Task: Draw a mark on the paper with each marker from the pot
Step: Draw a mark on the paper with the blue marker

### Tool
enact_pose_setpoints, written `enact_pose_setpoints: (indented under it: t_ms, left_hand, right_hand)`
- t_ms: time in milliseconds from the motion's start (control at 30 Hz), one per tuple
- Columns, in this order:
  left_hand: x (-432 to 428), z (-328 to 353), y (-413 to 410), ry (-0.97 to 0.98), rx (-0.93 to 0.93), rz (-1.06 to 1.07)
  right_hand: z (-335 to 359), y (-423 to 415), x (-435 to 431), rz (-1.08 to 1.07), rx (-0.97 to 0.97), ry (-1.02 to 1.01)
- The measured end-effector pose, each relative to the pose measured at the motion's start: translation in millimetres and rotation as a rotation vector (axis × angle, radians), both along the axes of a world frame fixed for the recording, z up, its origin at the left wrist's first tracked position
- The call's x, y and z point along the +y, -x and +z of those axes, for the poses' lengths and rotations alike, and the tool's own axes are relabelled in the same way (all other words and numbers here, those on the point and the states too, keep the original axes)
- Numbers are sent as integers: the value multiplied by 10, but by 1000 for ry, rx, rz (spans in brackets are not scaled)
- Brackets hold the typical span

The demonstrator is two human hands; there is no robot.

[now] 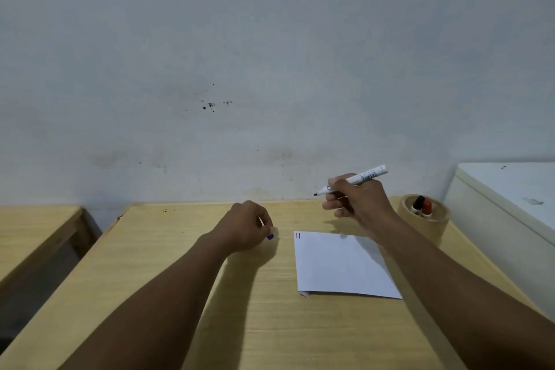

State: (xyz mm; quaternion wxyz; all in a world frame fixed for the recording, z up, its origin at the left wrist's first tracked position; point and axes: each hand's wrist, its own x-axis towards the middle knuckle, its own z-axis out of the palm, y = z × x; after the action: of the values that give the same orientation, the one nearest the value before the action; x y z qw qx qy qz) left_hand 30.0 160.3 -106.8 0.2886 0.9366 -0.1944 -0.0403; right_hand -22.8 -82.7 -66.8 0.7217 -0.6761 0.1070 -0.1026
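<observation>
A white sheet of paper (342, 264) lies on the wooden table (240, 294), with two short marks, one red and one dark, at its top left corner. My right hand (354, 201) holds an uncapped white marker (360, 178) in the air above the paper's far edge, tip pointing left. My left hand (249, 227) rests on the table left of the paper, closed around a blue marker cap (270, 236). A round tan pot (423, 216) at the right holds two markers, one with a black cap and one with a red cap.
A white cabinet (510, 204) stands right of the table, close to the pot. A second wooden table (33, 234) sits to the left across a gap. A pale wall runs directly behind the table.
</observation>
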Motion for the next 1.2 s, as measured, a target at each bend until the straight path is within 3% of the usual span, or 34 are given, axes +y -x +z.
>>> enact_pose_setpoints:
  t_ms: [133,400,633,900,1200]
  left_hand:
    - [-154,-167,12,-227,-7,-63]
    - [-177,-154,-15,-333,-74,-116]
    - [-314,-166,53,-365,-86,-226]
    - [-257,-281,-1,-322,-45,-192]
    - [-260,-329,-16,-285,-37,-182]
  right_hand:
    - [-313,17,30,-18,2,157]
    - [-697,-26,248,-27,45,56]
    - [-849,-61,284,-47,57,188]
    - [-889,-25,298,-32,39,377]
    - [-931,-60,302,-24,54,444]
